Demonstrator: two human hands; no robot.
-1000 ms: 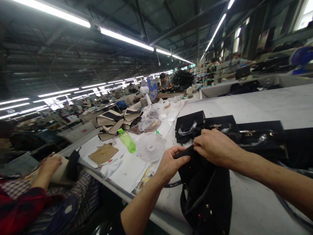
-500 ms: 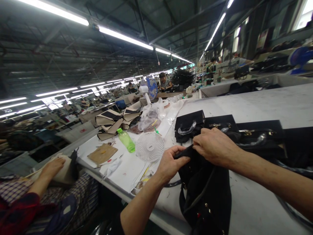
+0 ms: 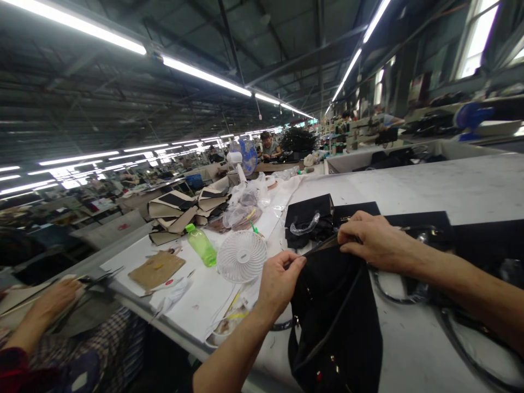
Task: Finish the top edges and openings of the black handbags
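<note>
A black handbag (image 3: 331, 305) with small gold metal fittings hangs from my hands at the near side of the white table (image 3: 409, 349). My left hand (image 3: 282, 278) pinches the left end of its upper edge between thumb and fingers. At the right end of that edge, my right hand (image 3: 364, 237) grips the bag with curled fingers. The edge is stretched between both hands. Just behind stands another black bag (image 3: 309, 218) with a plastic-wrapped handle. More black bags (image 3: 426, 221) line the table to the right, partly hidden by my right forearm.
Left of the bag lie a white round fan (image 3: 241, 256), a green bottle (image 3: 201, 245) and a brown cardboard piece (image 3: 158, 269). Beige-and-black panels (image 3: 172, 210) and clear plastic (image 3: 245, 202) are piled farther back. A co-worker's hand (image 3: 61, 297) holds beige material at far left.
My hands have spread farther apart along the bag's upper edge, and more of its front panel shows. The view has shifted a little. The co-worker's hand has moved left and down in view.
</note>
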